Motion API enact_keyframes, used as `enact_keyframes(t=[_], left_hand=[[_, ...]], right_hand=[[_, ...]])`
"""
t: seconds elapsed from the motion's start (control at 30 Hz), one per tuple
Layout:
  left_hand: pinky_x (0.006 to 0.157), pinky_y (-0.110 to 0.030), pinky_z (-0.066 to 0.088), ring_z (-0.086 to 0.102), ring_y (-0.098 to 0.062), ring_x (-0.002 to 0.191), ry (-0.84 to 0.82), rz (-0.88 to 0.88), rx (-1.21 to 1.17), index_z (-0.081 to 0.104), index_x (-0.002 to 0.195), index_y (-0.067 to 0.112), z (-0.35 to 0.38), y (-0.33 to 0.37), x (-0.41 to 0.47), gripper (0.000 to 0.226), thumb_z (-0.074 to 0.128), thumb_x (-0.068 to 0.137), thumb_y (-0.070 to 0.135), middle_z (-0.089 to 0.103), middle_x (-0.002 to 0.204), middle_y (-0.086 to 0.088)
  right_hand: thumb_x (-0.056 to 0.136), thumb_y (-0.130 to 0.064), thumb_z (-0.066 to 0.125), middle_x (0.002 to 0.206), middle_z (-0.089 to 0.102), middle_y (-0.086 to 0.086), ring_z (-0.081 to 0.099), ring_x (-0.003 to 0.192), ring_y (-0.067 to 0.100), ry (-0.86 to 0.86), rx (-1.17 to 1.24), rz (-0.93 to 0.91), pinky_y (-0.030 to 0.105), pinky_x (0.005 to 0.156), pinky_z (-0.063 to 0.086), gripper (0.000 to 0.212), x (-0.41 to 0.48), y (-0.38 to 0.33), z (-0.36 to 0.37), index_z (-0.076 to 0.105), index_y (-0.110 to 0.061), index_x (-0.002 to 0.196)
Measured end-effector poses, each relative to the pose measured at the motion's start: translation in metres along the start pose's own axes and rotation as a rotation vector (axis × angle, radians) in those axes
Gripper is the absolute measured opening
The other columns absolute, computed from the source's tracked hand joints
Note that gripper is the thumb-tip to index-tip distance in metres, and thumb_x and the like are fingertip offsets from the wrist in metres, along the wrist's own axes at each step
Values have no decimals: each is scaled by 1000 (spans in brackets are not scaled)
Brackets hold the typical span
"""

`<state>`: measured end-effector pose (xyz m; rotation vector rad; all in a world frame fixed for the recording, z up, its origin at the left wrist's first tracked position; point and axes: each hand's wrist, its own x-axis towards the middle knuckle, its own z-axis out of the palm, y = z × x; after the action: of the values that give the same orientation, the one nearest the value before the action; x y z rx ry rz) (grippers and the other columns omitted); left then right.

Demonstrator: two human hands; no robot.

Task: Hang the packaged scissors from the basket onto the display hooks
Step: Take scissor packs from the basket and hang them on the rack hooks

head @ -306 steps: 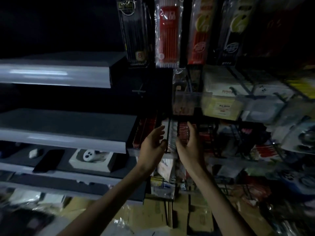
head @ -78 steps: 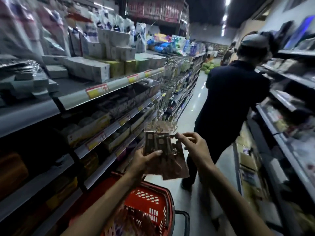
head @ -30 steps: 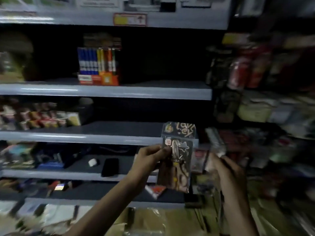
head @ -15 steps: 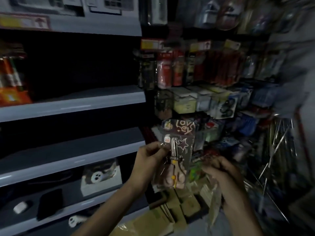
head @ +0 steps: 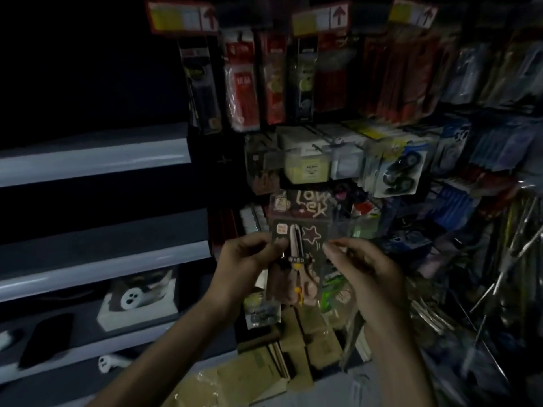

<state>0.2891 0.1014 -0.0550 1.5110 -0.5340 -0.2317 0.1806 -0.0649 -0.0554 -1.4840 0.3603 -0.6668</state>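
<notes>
Packaged scissors [head: 296, 248] held upright in left grip [head: 246, 259], blades pointing up.

packaged scissors [head: 297, 245] — upright, blades up, mid-air

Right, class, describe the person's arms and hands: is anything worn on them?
Left forearm and right forearm are bare; no sleeves show. The left hand and right hand are ungloved, and no ring, watch or band is visible.
</notes>
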Motion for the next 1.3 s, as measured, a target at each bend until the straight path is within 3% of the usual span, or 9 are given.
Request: enact_keyframes(t=[0.07,0.17,0.33,0.5,0.63,0.77,1.0,1.1,1.3], left_hand=[[75,-33,59,73,-38,87,14,5,1,73,88,-8,8,-6,10,26,66,101,13,74,91,-27],[83,-45,60,71,-46,96,9,-24,0,74,92,-9,12,-13,20,27,66,100,16,74,96,-28],[81,-42,58,69,-50,96,-12,-47,14,74,90,-11,7,-20,37,30,69,96,18,73,94,-30],[79,-27,58,77,-25,91,-103,-54,36,79,93,0,-9,-15,55,16,70,96,12,80,94,-16],[85,-29,60,77,-24,100,-103,12,-12,79,105,3,-20,-10,72,20,71,94,18,80,104,-13],[76,-27,60,75,-20,85,-60,82,-83,79,90,1,-18,-13,85,16,73,90,15,79,89,-12],[76,-40,62,76,-25,85,10,81,-59,81,92,1,-10,-28,96,16,73,93,14,80,89,-14],[76,-30,59,77,-23,89,-10,32,-53,80,99,1,-15,-31,112,14,70,97,11,81,93,-10],[81,-32,60,76,-22,99,158,-49,21,70,122,8,-23,-22,151,25,70,98,15,77,111,-12]], right_hand=[[78,-38,83,79,72,-17,70,82,3,-6,13,-2,14,65,51,22,19,3,-2,78,-29,97],[70,-47,81,91,73,-26,68,89,-8,-5,20,5,11,68,53,37,43,12,-2,75,-39,106],[86,-31,74,93,78,-16,72,91,-3,-50,94,0,11,71,53,20,68,24,12,79,-22,103],[91,-21,74,87,79,-12,71,83,-3,-14,106,-5,11,67,52,6,78,25,25,79,-23,96],[92,-22,73,89,79,-2,73,86,7,-34,74,-17,16,68,53,9,79,23,29,80,-19,97],[93,-21,73,88,79,-5,74,86,6,-11,8,-24,14,67,53,7,75,28,28,79,-19,95],[94,-29,71,94,79,-16,73,92,-2,44,21,19,20,77,54,8,89,41,37,77,-32,98],[94,-30,71,95,80,-9,74,93,6,40,38,38,27,76,55,9,107,54,41,79,-29,99],[96,-29,70,94,79,-5,72,89,10,25,113,61,25,69,56,11,152,70,43,78,-24,103]])
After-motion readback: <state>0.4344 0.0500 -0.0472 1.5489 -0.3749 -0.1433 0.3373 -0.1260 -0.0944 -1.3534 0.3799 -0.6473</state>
